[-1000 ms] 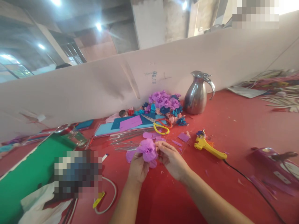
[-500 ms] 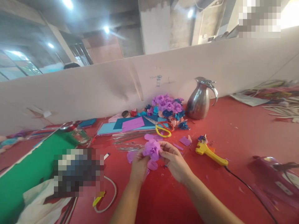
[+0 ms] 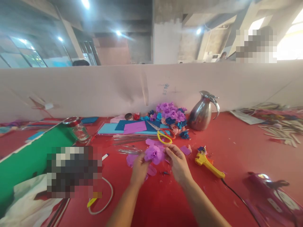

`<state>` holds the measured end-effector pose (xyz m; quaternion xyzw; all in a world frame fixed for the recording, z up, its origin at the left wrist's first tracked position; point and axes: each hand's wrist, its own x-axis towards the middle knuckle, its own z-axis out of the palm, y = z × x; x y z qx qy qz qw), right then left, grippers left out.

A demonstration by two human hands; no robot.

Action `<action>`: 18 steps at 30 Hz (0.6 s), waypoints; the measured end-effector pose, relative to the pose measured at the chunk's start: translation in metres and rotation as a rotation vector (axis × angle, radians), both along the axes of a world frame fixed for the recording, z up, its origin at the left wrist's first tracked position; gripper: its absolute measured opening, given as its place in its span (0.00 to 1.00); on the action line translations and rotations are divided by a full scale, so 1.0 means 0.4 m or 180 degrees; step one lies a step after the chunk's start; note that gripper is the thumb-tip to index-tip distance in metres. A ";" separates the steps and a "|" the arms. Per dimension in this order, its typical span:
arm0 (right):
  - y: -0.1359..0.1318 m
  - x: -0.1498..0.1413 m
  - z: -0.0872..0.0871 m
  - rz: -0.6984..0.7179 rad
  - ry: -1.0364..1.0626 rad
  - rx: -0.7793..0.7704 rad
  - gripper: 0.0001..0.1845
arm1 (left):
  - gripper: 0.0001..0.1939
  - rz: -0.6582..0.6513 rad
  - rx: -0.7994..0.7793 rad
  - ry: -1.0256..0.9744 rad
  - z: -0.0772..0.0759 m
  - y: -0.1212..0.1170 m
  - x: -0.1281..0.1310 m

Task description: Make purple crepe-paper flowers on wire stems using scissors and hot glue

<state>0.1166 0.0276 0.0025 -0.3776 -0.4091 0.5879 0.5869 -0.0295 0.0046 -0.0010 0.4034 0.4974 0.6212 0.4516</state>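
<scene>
Purple flower is up in both hands, on the near side of the scissors, above the red bench. Left hand has it from the left and below, fingers drawn in narrow under the bloom, likely to steady the base without squashing petals. Right hand: thumb and forefinger nipped together at the right petal edge, looks a light grip since the petals look thin (exact contact partly hidden by the fingers).

Loose petals lie nearer than the scissors and left of them, around the hands, so in easy reach. Scissors rest partly over the coloured sheets, handles toward the person, probably for quick pickup. Thin wires left of the scissors. Flower pile just beyond the scissors and to the right, seemingly kept out of the working patch. Steel jug farther right than that. Yellow glue gun right of the scissors and nearer, handle angled to the person, presumably to suit the right hand.
</scene>
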 end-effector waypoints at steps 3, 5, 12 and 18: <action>0.081 0.017 -0.006 -0.0637 -0.2210 0.0524 0.16 | 0.06 0.0264 0.0111 -0.0155 -0.003 0.011 -0.011; 0.148 0.019 -0.003 -0.0639 -0.2950 0.0693 0.14 | 0.08 0.0383 0.0143 -0.0202 -0.009 0.019 -0.018; 0.289 -0.012 0.004 0.0085 -0.4563 0.0850 0.23 | 0.11 0.0439 0.0168 -0.0368 -0.041 0.044 -0.033; 0.303 -0.016 0.021 0.0295 -0.5336 0.0882 0.27 | 0.10 0.0777 0.0329 -0.0650 -0.044 0.049 -0.035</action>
